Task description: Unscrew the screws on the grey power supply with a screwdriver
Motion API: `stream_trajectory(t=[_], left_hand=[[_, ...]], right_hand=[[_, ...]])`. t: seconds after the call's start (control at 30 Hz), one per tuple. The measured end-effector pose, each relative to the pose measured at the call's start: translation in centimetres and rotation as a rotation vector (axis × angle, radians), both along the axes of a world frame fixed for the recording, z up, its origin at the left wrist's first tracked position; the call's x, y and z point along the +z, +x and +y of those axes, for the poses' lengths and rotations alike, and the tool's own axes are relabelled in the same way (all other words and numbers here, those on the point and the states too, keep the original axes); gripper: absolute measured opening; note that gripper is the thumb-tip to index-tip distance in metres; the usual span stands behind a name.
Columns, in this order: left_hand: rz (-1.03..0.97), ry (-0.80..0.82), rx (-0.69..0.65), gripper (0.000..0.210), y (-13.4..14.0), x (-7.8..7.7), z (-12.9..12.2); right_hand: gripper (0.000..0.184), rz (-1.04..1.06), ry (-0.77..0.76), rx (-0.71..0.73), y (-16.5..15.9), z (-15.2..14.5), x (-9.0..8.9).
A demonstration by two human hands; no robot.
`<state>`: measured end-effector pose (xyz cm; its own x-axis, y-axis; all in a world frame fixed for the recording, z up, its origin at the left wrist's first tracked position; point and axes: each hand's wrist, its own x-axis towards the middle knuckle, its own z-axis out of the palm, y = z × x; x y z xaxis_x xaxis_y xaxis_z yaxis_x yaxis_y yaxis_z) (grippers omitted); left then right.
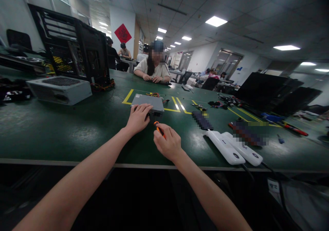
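Note:
A small grey metal power supply unit (151, 101) lies on the green table in front of me, with a bundle of coloured wires (154, 94) behind it. My left hand (139, 117) grips its near left edge, fingers over the top and thumb at the front face. Closer to me and to the right, my right hand (168, 139) is closed around an orange-and-black screwdriver (159, 129). The tool is apart from the power supply unit, and most of its handle is hidden by my fingers.
A larger power supply (61, 89) and a black computer case (74, 46) stand at the left. To the right are two white devices (226, 147), dark blurred-out items, tools and cables. Black panels (269, 90) lie farther right. A person (153, 65) sits across the table.

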<state>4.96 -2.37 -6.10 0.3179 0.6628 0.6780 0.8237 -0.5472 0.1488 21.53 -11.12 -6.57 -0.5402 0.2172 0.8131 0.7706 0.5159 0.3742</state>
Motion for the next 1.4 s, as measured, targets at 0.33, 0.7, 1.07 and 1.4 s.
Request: stream_trajectory(t=[0.33,0.7,1.07,1.4], left_hand=[[0.005,0.018,-0.010,0.045,0.0,-0.1,0.1],[0.005,0.026,-0.013,0.046,-0.1,0.0,0.1],[0.003,0.014,-0.006,0.046,-0.1,0.0,0.1],[-0.011,0.018,-0.015,0.045,0.0,0.0,0.1]], right_hand=[[0.013,-0.001,-0.087,-0.194,-0.7,-1.4,-0.3],[0.025,0.223,-0.279,-0.391,-2.6,-2.8,0.6],[0.017,0.600,-0.809,-0.277,-4.7,-3.9,0.2],[0.017,1.832,-1.460,0.645,-5.6,-2.9,-0.3]])
